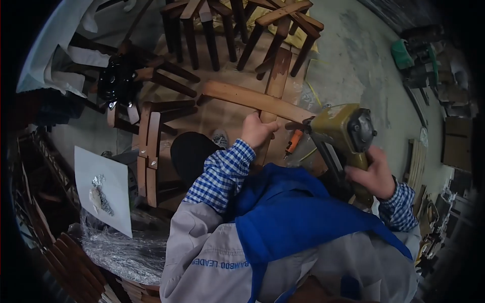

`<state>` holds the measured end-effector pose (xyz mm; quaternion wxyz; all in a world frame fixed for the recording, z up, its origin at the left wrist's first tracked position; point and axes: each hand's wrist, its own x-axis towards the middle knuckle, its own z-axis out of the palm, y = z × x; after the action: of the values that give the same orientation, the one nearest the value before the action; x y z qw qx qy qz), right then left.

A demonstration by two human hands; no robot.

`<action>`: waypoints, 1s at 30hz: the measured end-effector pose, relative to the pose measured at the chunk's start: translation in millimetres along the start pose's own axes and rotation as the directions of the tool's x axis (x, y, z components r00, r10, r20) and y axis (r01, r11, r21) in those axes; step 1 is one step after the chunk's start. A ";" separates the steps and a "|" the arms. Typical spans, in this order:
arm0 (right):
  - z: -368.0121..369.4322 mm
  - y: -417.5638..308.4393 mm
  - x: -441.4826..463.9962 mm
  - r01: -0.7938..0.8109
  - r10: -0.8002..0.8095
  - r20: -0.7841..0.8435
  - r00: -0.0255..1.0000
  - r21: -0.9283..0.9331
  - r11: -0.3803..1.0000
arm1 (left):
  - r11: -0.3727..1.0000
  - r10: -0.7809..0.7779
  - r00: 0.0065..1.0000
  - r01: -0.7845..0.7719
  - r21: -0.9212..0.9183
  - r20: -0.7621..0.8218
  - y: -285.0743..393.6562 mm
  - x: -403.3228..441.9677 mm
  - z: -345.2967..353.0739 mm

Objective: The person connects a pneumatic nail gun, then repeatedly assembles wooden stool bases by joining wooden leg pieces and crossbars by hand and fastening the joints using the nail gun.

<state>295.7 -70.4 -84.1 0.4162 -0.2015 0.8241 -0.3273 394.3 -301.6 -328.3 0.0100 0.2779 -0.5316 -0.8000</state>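
A wooden cross-shaped furniture base [237, 95] with two crossed bars lies in front of me. My left hand [257, 131] is closed around one of its bars, just below the crossing. In my right hand [374, 174] is an olive-yellow nail gun [337, 123], held by its handle. The gun's nose is at or very near the right end of the longer bar; whether they touch is unclear. Close to that end, an orange-handled tool [293, 142] lies on the brown cardboard [222, 118].
Several wooden leg frames [194, 15] stand at the back, with another upright frame [150, 151] at left. A white board [101, 187] carries a heap of small metal parts. Plastic wrap [121, 247] lies lower left. At right are a green object [402, 54] and cardboard boxes [458, 144].
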 end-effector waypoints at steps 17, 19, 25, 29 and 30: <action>28.6 35.2 37.6 0.094 -0.075 0.136 0.988 -0.136 0.986 | 0.921 -0.091 0.983 0.023 0.389 0.158 -49.2 -3.4 10.3; 29.4 35.8 36.3 0.046 -0.032 0.120 0.992 -0.111 0.993 | 0.911 -0.071 0.984 -0.002 0.412 0.162 -49.3 -2.9 10.9; 32.3 22.2 31.1 0.200 -0.157 0.169 0.973 -0.281 0.939 | 0.889 -0.054 0.980 -0.039 0.456 0.189 -47.8 -7.0 8.4; 34.9 25.2 31.9 0.315 -0.268 0.178 0.947 -0.343 0.885 | 0.921 -0.200 0.954 0.106 0.375 0.222 -36.3 -11.2 7.1; 36.7 25.1 31.7 0.318 -0.278 0.163 0.947 -0.348 0.882 | 0.920 -0.181 0.957 0.083 0.384 0.227 -41.3 -8.5 8.2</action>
<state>306.1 -85.5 -135.5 0.3596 -0.4179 0.8061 -0.2151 409.3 -274.1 -357.8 -0.1661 0.2038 -0.6494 -0.7135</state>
